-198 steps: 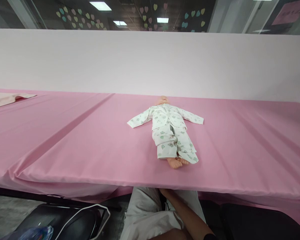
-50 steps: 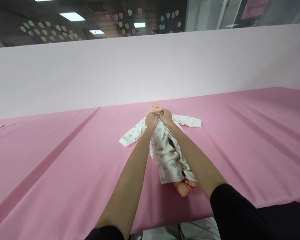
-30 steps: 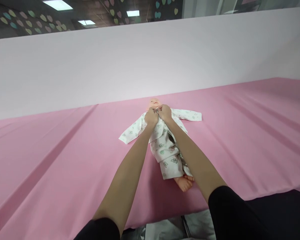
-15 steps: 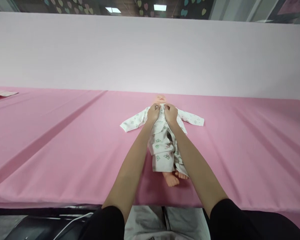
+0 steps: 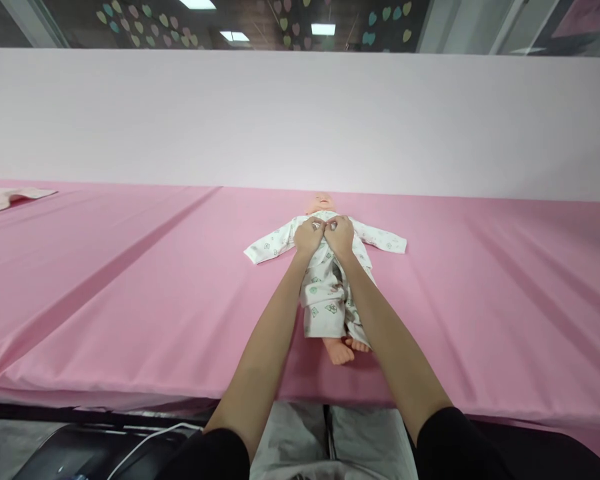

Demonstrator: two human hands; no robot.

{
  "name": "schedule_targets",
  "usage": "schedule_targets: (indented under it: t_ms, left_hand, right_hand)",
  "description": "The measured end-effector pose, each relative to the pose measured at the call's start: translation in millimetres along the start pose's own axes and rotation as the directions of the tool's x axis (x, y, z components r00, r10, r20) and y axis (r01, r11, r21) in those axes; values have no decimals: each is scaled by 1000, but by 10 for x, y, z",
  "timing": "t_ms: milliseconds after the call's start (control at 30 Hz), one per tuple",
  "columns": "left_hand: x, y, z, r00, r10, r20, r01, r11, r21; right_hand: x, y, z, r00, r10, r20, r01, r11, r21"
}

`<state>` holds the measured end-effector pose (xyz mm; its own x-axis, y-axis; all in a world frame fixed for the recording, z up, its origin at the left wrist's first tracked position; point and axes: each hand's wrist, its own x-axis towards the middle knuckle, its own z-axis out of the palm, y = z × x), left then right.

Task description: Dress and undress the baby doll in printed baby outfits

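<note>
A baby doll [image 5: 323, 201] lies on its back on a pink sheet, head toward the wall and bare feet toward me. It wears a white printed long-sleeved shirt [image 5: 273, 245] and matching trousers [image 5: 325, 319]; the sleeves are spread out to both sides. Over the chest, my left hand [image 5: 309, 236] pinches the front of the shirt. My right hand [image 5: 339, 236] pinches the shirt front just beside it, the fingertips of both nearly touching. The exact bit of cloth between the fingers is hidden.
The pink sheet [image 5: 145, 287] covers a padded table that ends near my lap. A white wall [image 5: 300, 120] rises behind it. A pale folded cloth [image 5: 10, 199] lies at the far left. A white cable [image 5: 150, 437] hangs below the front edge.
Both hands have come closer together and moved slightly down from the doll's collar to its chest. The shirt's neckline now shows above them. The view has tilted up a little.
</note>
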<state>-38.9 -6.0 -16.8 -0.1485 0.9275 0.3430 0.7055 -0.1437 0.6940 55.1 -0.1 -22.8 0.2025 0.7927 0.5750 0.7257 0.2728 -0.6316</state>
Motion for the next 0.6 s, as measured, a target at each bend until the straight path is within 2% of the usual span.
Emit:
schedule_targets:
  t_ms: [133, 233, 367, 600]
  left_hand:
    - [37, -9, -17, 1000, 13, 22, -11, 999, -50]
    - [56, 11, -37, 995, 83, 62, -80, 995, -55]
    - [76, 56, -37, 987, 122, 102, -124, 992, 14]
    - [87, 181, -56, 976, 163, 142, -184, 972, 149]
  right_hand:
    - [24, 17, -39, 999, 31, 10, -31, 999, 39]
    - [39, 56, -70, 998, 57, 29, -60, 991, 119]
    - [50, 112, -91, 998, 38, 50, -46, 983, 175]
    - [55, 93, -108, 999, 29, 29, -33, 991, 128]
